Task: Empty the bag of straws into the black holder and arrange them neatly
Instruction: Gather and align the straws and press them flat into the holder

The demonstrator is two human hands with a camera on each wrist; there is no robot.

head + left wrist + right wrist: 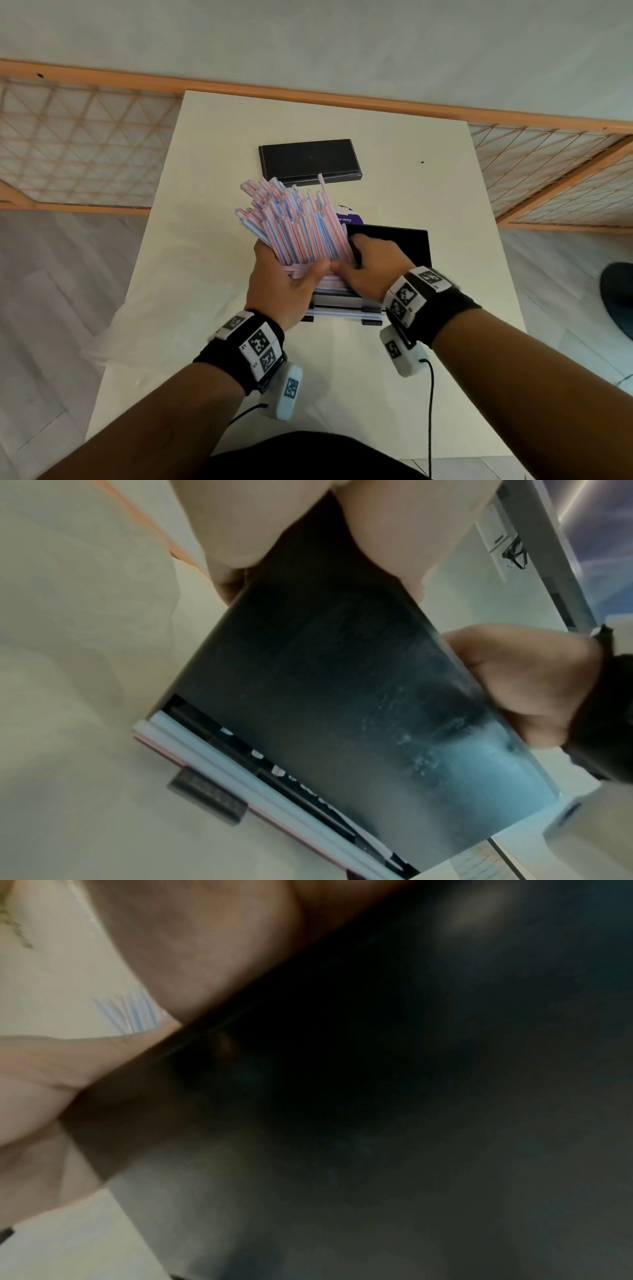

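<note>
A thick bundle of red, white and blue striped straws [291, 219] stands tilted to the far left in the black holder [397, 246]. My left hand [287, 284] grips the bundle's lower left side, thumb on the near side. On the right, my right hand [370, 270] curls its fingers round the bundle, its heel against the holder's front wall [342, 696]. A few straws [342, 312] lie flat in the slot at the holder's base. The purple-labelled bag [349, 217] peeks out behind the bundle. The right wrist view shows mostly the dark holder wall [411, 1096].
A flat black lid [310, 159] lies on the white table [205, 171] beyond the straws. Wooden lattice screens [68, 137] stand behind the table on both sides. Wrist-camera cables hang off the table's near edge. Floor lies on either side.
</note>
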